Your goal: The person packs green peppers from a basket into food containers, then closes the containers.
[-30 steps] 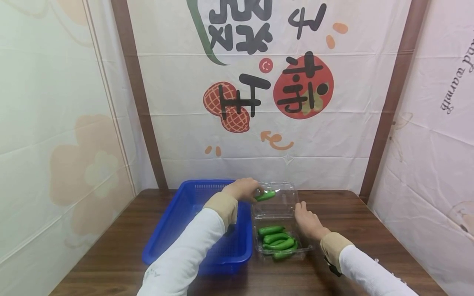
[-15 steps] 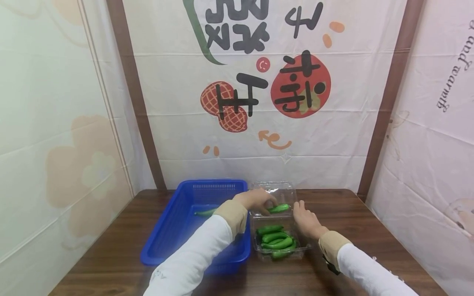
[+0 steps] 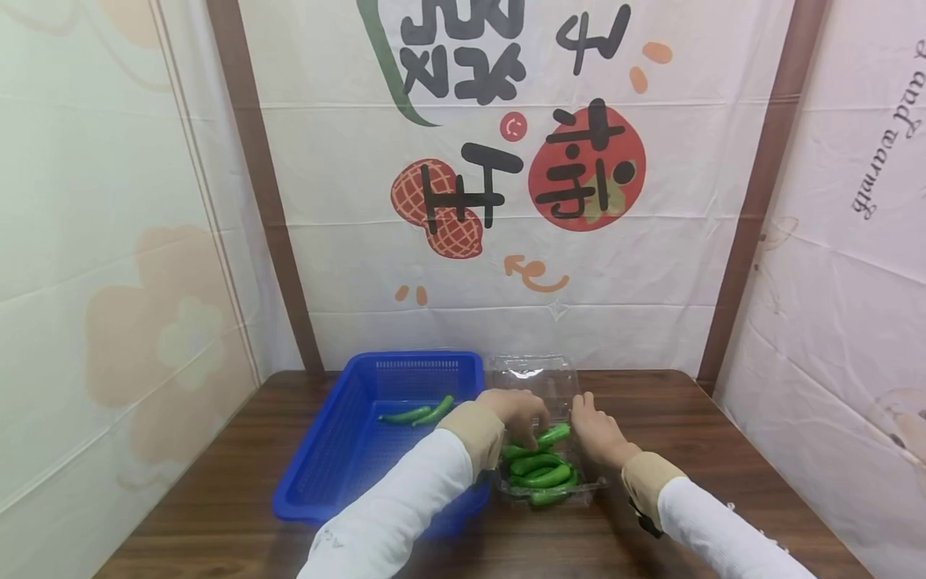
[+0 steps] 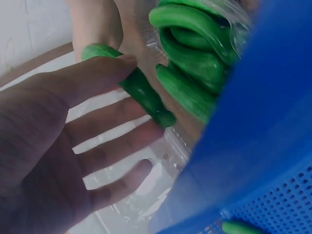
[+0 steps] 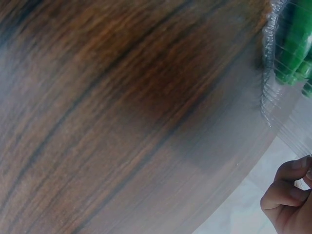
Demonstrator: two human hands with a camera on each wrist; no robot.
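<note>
My left hand (image 3: 517,414) pinches a long green chili pepper (image 4: 141,92) between thumb and fingers. It is over the back of a clear plastic clamshell box (image 3: 589,485), whose lid (image 3: 535,384) stands open behind. Several more green chili peppers (image 3: 538,476) lie piled in the box base. At the box's right side, my right hand (image 3: 599,430) holds the clear plastic edge, thumb against curled fingers (image 5: 292,192) in the right wrist view. Left of the box is a blue plastic basket (image 3: 300,474) with two green chili peppers (image 3: 405,416) visible; my left sleeve hides part of it.
Basket and box stand side by side on a dark wood-grain table (image 3: 673,418). A printed white cloth (image 3: 637,281) hangs just behind the table's far edge, with more cloth on both sides.
My left hand has moved right and nearer, carrying the pepper from beside the lid to over the box base. Its arm uncovers two peppers in the basket. My right hand stays at the box edge.
</note>
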